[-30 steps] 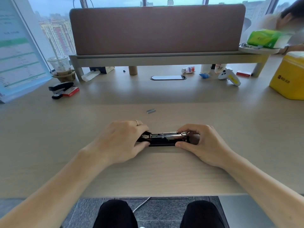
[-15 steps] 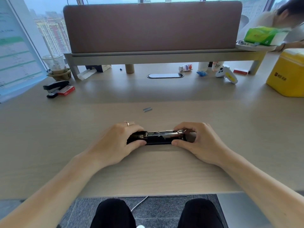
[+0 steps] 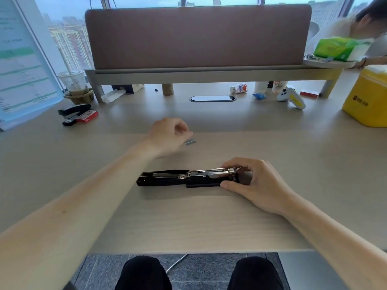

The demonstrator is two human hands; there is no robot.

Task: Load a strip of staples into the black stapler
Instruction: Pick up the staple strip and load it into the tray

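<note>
The black stapler (image 3: 167, 181) lies flat on the wooden desk, opened out, with its silver metal magazine (image 3: 209, 173) showing along the top. My right hand (image 3: 255, 183) grips its right end, thumb in front and fingers behind. A short grey strip of staples (image 3: 190, 141) lies on the desk beyond the stapler. My left hand (image 3: 167, 136) hovers just left of the strip, fingers curled and fingertips close to it; it is blurred and holds nothing that I can see.
A second black stapler (image 3: 73, 111) and a red staple box (image 3: 88, 117) sit at the far left. A yellow bin (image 3: 368, 101) stands at the right, a white controller (image 3: 291, 97) near the back. A raised shelf with a brown divider (image 3: 196, 38) runs across the back.
My left hand let go of the stapler's left end and reached forward to the staple strip. The stapler's black top now lies folded out to the left. My right hand stays on the stapler.
</note>
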